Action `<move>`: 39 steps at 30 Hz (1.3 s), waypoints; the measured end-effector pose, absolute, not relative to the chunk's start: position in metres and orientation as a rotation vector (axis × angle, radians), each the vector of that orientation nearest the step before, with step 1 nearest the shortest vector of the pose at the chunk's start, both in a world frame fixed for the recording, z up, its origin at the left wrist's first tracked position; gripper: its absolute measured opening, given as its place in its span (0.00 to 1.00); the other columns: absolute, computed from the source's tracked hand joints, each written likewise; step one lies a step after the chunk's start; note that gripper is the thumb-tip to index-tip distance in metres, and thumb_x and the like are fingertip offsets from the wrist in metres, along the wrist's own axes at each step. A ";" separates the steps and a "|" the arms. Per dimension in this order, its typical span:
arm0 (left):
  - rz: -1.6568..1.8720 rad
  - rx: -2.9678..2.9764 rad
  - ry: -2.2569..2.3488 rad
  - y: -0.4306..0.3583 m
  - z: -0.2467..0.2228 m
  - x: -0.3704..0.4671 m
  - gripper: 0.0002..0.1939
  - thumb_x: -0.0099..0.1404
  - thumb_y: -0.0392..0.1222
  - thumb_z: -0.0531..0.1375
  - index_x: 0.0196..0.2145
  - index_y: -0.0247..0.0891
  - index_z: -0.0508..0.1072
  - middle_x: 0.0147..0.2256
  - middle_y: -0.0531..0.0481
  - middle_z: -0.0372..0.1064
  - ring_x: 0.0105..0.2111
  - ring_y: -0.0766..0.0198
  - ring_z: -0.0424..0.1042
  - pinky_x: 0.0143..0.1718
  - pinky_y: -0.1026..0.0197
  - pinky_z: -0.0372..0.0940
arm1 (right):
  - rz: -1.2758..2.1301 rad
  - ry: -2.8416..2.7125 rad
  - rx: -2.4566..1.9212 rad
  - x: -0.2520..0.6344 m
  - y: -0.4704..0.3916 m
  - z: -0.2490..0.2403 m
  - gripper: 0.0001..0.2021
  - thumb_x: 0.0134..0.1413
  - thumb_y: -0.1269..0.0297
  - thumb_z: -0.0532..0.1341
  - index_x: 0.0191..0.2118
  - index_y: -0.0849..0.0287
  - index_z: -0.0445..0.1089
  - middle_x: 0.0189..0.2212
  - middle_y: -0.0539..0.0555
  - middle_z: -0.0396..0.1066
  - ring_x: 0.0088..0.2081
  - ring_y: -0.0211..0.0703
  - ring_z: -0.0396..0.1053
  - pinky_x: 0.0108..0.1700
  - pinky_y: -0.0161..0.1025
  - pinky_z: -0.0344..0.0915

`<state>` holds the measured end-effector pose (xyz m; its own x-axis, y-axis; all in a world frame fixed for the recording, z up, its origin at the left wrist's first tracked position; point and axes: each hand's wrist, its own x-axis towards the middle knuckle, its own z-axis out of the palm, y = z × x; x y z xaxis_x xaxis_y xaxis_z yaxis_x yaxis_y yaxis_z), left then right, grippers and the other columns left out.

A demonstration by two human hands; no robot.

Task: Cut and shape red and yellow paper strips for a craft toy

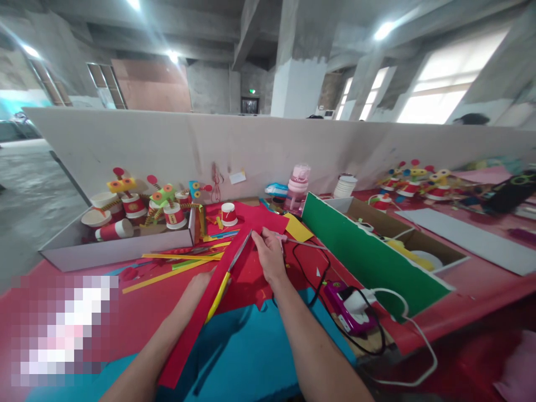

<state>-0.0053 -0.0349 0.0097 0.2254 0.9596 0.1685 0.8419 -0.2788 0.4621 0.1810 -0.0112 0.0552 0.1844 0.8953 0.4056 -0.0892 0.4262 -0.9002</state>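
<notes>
A long red paper strip (196, 329) runs from near my body up to the middle of the table. My left hand (200, 281) grips its left edge and is partly hidden behind it. A grey metal blade with a yellow handle (229, 271) lies along the strip. My right hand (269, 257) pinches the strip's far end where the blade's tip sits. A pink-handled tool (281, 238) pokes out beside that hand; I cannot tell whether the hand holds it. Blue paper (251, 352) and red paper (251, 276) lie under both arms.
A white box (117, 248) of paper-cup crafts stands at the left. A green-sided cardboard box (368, 259) is on the right, with a purple glue gun (345, 304) and its cables in front. A pink bottle (298, 187) stands at the back wall. Loose yellow strips (180, 265) lie about.
</notes>
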 end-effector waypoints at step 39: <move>0.491 2.284 1.736 -0.032 0.002 -0.005 0.10 0.58 0.44 0.57 0.27 0.37 0.74 0.25 0.47 0.72 0.29 0.59 0.73 0.29 0.65 0.61 | 0.787 -1.218 -0.859 0.180 -0.009 0.048 0.09 0.55 0.58 0.57 0.34 0.57 0.68 0.28 0.48 0.68 0.31 0.39 0.64 0.36 0.35 0.61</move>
<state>-0.0050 -0.0321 0.0021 0.2418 0.9623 0.1247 0.8848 -0.2714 0.3787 0.1796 -0.0086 0.0485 0.1754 0.8742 0.4527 -0.0535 0.4676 -0.8823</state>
